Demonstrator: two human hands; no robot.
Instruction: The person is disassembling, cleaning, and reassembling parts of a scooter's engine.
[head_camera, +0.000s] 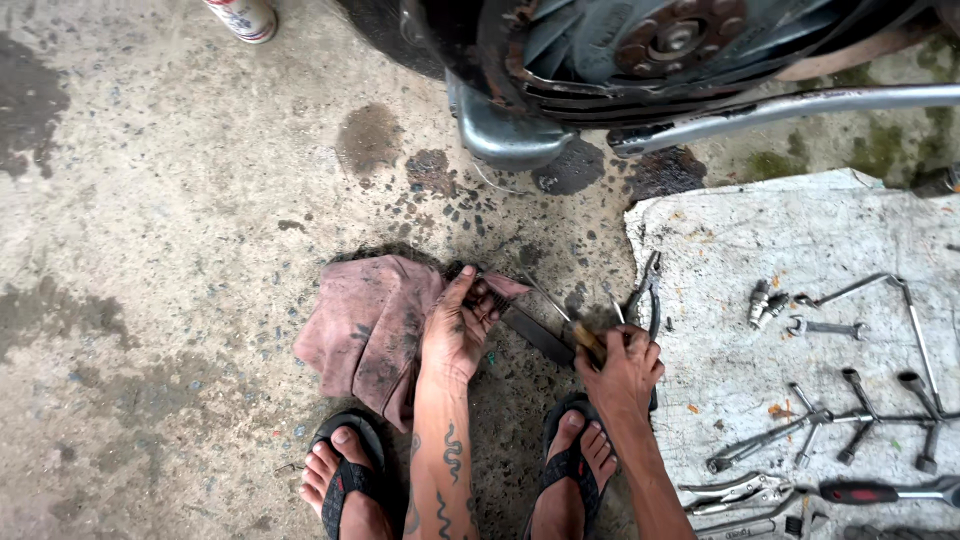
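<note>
Near the lower middle of the frame, the left hand (455, 335) pinches one end of a long, dark, flat metal part (535, 335) between thumb and fingers, its heel resting on a grimy pink rag (365, 325) spread on the concrete floor (150, 250). The part runs slantwise down to the right, toward the right hand (622, 370), which is closed in a fist around the wooden handle of a small brush (590, 340); the brush head meets the part's lower end, though the bristles are too blurred to make out. Just above the right hand, a pair of pliers (645, 290) lies at the left edge of a dirty white sheet (740, 230) that covers the right side of the frame. On the sheet, well apart from the hands, lie an open-ended spanner (825, 327), several socket wrenches (860, 410) and a red-handled screwdriver (880, 491). Two feet in black flip-flops (350, 475) show at the bottom edge. Along the top sits the underside of a motorcycle (620, 60), with a chrome pipe (790, 105) running right. A spray can (243, 18) stands at the upper left.
</note>
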